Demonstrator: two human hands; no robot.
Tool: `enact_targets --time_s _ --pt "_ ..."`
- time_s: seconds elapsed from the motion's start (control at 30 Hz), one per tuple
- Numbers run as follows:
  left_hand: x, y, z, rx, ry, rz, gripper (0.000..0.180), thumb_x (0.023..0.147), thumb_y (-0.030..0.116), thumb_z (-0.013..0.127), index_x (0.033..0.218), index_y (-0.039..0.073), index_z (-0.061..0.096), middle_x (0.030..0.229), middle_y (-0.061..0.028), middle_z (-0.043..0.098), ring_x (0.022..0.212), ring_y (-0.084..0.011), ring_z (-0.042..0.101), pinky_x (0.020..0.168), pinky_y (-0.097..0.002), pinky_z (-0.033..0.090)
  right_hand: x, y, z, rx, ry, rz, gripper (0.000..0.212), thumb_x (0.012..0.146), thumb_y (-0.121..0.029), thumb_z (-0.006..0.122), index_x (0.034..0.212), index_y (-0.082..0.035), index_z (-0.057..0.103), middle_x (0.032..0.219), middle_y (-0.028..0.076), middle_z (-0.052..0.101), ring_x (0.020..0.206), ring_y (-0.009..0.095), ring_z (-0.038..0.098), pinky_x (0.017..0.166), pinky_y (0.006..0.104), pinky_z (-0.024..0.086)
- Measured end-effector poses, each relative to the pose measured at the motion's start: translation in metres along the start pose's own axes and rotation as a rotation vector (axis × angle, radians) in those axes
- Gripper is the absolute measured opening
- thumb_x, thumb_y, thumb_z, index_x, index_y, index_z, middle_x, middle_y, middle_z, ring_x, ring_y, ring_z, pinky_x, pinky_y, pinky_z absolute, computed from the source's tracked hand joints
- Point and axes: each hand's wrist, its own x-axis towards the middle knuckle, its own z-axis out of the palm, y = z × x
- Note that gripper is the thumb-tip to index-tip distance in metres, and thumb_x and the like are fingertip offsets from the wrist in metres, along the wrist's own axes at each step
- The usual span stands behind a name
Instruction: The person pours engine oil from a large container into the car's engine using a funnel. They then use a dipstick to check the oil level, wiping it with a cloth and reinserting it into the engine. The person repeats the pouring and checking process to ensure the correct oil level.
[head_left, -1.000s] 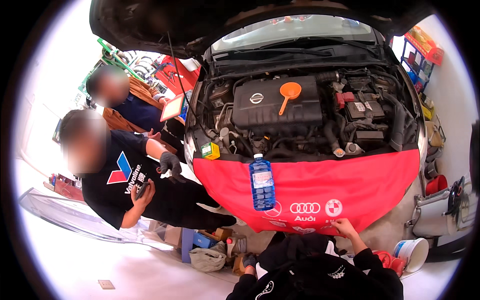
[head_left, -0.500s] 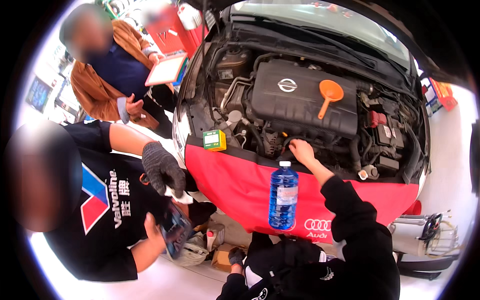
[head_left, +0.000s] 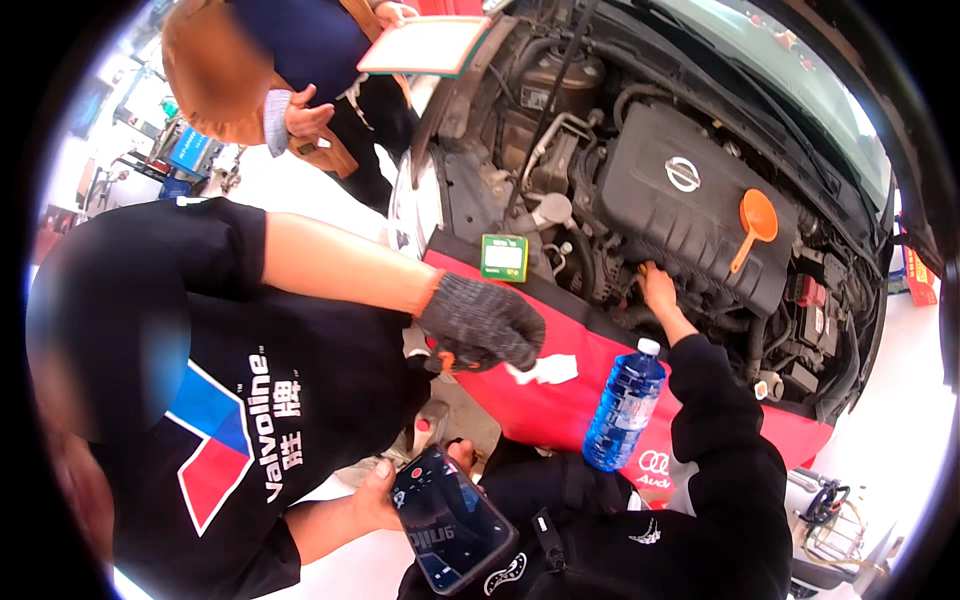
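Note:
My right hand point(head_left: 660, 293) reaches over the front of the engine bay, its fingers closed at a small yellow-orange dipstick handle point(head_left: 642, 268) beside the black engine cover point(head_left: 665, 215). The fingertips hide most of the handle. My left hand is out of sight, behind the phone or below it. Close to my right sleeve stands a bottle of blue liquid point(head_left: 625, 408) with a white cap, on the red fender cover point(head_left: 555, 425). An orange funnel point(head_left: 758, 216) lies on the engine cover. A green and yellow box point(head_left: 504, 258) sits at the bay's front left edge.
At the left, a co-worker's gloved hand point(head_left: 480, 325) holds a white wipe point(head_left: 550, 370) over the fender cover; that person's other hand holds a phone point(head_left: 455, 520) near my body. Another person stands beside the car with a clipboard point(head_left: 425, 47). The raised hood's prop rod point(head_left: 550, 130) crosses the bay.
The view has shifted left. My right fingers have moved onto the dipstick handle. The co-worker's gloved hand with the wipe has come over the fender cover, and the phone has moved nearer to me.

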Motion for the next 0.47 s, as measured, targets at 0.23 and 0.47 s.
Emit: enact_targets --time_s 0.23,0.47 --pt "0.1 0.115 -0.175 1.236 0.391 0.952 0.046 0.084 0.019 0.063 0.125 0.004 0.049 0.118 -0.0064 0.055 0.107 -0.0202 0.054 0.092 -0.0367 0.042 -0.02 -0.041 -0.048 0.069 0.007 0.181 0.034 0.087 -0.027 0.061 0.108 -0.001 0.057 0.089 0.02 0.067 0.084 0.037 0.066 0.075 0.0439 0.053" --pt "0.185 0.056 -0.148 1.534 -0.024 1.019 0.034 0.09 0.003 0.059 0.123 0.002 0.055 0.109 -0.013 0.063 0.098 -0.025 0.064 0.079 -0.0352 0.056 -0.169 -0.111 -0.16 0.591 -0.529 -0.366 0.043 0.088 -0.003 0.058 0.13 -0.009 0.049 0.116 0.01 0.058 0.098 0.016 0.06 0.089 0.0259 0.046"
